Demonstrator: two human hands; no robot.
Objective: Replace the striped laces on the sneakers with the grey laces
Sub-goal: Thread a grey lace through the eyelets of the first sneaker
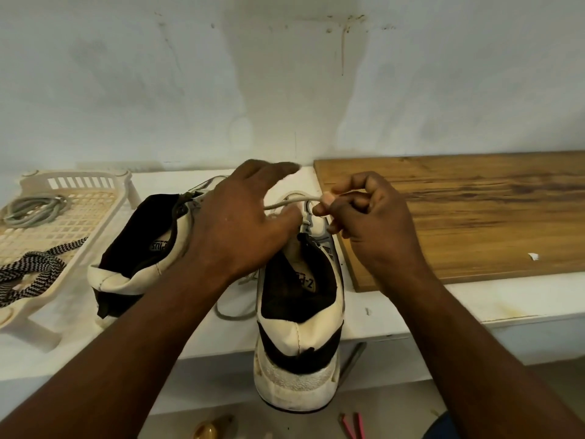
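Note:
Two cream-and-black sneakers sit on the white shelf. One sneaker [299,327] stands heel toward me, overhanging the front edge; the other [136,248] lies tipped on its side to the left. A grey lace [289,201] stretches taut across the upright sneaker's eyelets. My right hand [370,223] pinches its end between thumb and fingers. My left hand [243,217] rests over the sneaker's tongue area, thumb near the lace and fingers spread, hiding the eyelets beneath. More of the grey lace loops on the shelf [234,312] between the sneakers.
A cream slotted plastic tray [82,223] at the left holds a coil of grey lace [34,210] and the black-and-white striped laces [31,267]. A wooden board [474,217] lies on the shelf to the right. The wall stands close behind. Pink-handled items [353,426] lie below.

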